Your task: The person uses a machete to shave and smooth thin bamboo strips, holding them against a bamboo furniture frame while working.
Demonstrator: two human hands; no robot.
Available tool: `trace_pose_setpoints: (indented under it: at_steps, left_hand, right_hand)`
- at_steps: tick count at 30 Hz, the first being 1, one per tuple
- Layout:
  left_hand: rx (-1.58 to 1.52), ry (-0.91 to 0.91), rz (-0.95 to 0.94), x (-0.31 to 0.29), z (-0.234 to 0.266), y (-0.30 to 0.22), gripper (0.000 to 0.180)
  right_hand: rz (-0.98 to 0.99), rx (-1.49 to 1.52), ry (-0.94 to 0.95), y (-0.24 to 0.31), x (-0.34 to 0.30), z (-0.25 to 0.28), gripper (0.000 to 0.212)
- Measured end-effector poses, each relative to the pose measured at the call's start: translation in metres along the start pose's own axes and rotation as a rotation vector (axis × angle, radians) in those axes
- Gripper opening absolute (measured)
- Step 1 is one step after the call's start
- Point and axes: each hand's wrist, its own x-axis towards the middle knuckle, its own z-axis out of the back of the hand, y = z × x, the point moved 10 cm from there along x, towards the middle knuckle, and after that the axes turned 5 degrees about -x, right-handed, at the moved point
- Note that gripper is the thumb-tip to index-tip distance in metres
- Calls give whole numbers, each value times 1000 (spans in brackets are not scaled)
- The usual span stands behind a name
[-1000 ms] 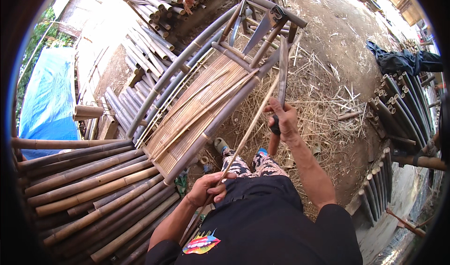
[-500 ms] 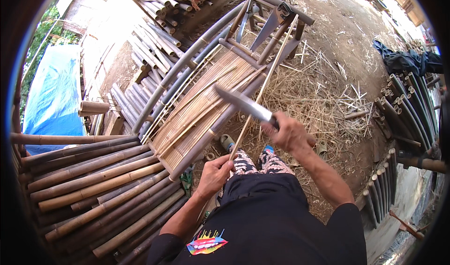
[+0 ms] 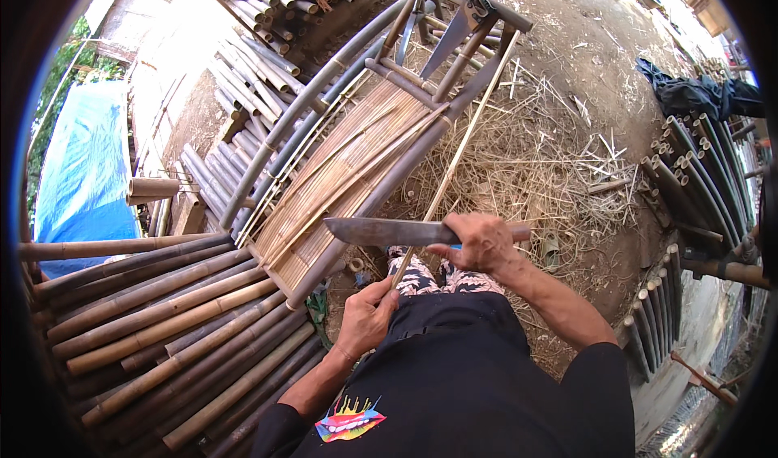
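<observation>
My left hand (image 3: 366, 315) is closed round the near end of a long thin bamboo strip (image 3: 460, 151), close to my waist. The strip slants away to the far right, past the bamboo bench. In my right hand (image 3: 484, 246) is the handle of a machete (image 3: 381, 232), its broad blade pointing left and lying across the strip near my left hand. Whether the edge touches the strip I cannot tell. Just beyond stands the bamboo bench (image 3: 356, 146) with a slatted seat, and several loose thin strips (image 3: 381, 156) lie on it.
A handsaw (image 3: 454, 40) hangs at the bench's far end. Bamboo poles (image 3: 178, 312) are stacked at the left, with more bundles (image 3: 697, 174) at the right. Straw-like shavings (image 3: 527, 170) cover the ground. A blue tarp (image 3: 85, 166) lies far left.
My right hand has brought the machete down and nearer to me; its blade has swung from slanting up-left to nearly level. My left hand has shifted slightly nearer and left, still holding the strip.
</observation>
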Motion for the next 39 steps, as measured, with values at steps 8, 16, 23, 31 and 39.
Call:
trace_pose_setpoints:
  at_steps: [8, 16, 23, 31, 39]
  left_hand:
    - [38, 13, -44, -12, 1, 2, 26]
    - [141, 103, -24, -48, 19, 17, 26]
    - [338, 111, 17, -114, 82, 63, 18]
    - [-18, 135, 182, -79, 70, 76, 39]
    - [-594, 199, 278, 60, -42, -34, 40]
  right_hand:
    - [-21, -112, 7, -33, -4, 0, 64]
    - [-392, -169, -3, -151, 5, 30, 63]
    - [-657, -271, -94, -288, -28, 109, 64]
    - [-684, -108, -141, -262, -21, 131, 62]
    - [14, 46, -89, 26, -9, 25, 55]
